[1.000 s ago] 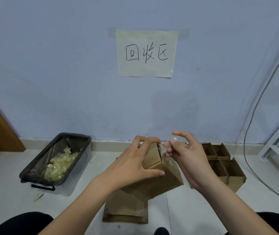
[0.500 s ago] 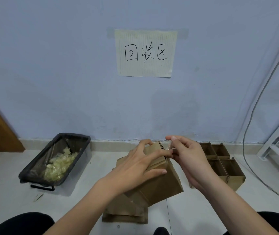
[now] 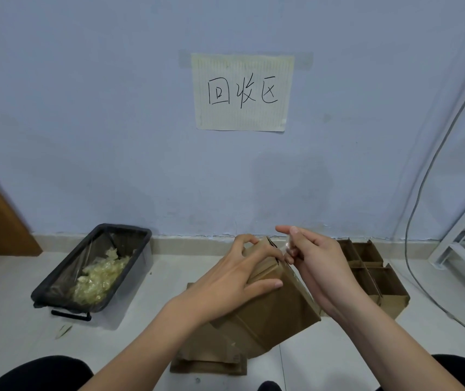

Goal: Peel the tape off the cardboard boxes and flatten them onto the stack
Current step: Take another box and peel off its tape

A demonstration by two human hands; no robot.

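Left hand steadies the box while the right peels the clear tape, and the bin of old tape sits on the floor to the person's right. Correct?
Not quite. In the head view the bin of old tape sits on the person's left. The rest holds: the left hand steadies the box while the right hand peels clear tape.

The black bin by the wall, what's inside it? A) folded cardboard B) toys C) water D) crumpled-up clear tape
D: the black bin holds a heap of crumpled, yellowish clear tape, with no cardboard, water or toys in it.
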